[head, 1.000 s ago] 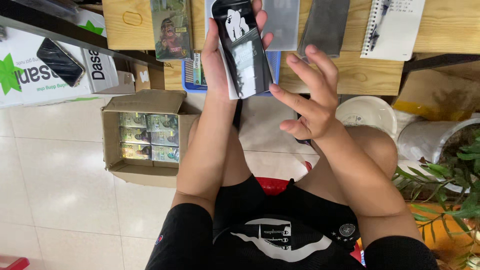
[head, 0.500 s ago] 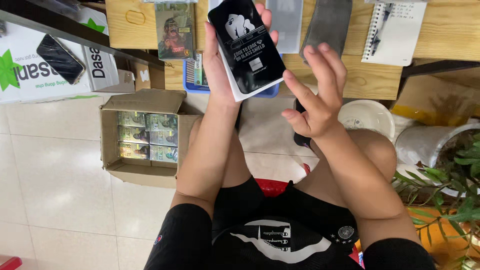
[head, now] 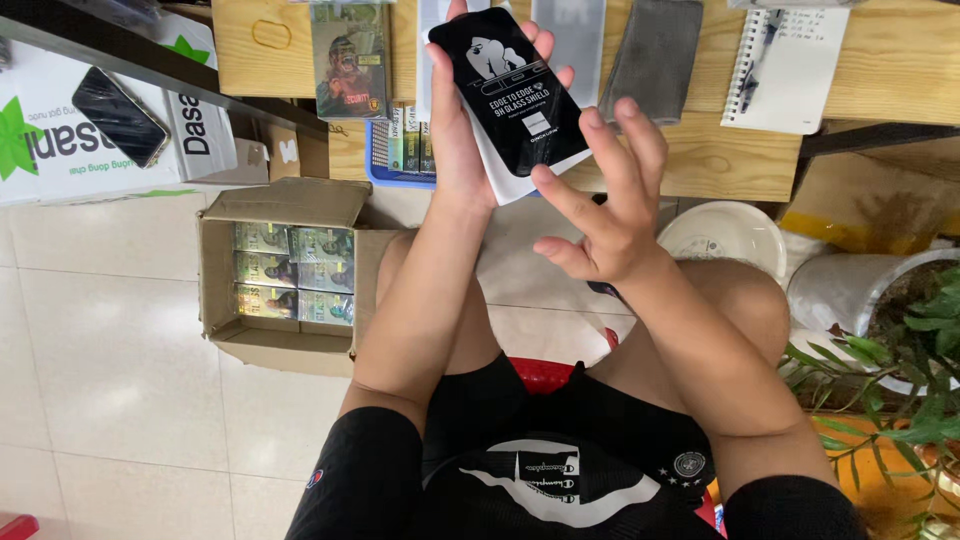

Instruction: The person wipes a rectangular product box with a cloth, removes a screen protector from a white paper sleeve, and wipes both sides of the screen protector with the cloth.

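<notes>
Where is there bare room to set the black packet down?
Bare wood shows on the wooden bench between the grey pad and the notebook, and floor tiles left of the cardboard box. It is crowded around the left hand holding the black packet.

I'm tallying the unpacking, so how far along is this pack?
Done: one black flat pack is out of the stock and held up in the left hand. In hand: the right hand hovers open beside it, not gripping. Left: the pack looks unopened, and the cardboard box holds more packs.
</notes>
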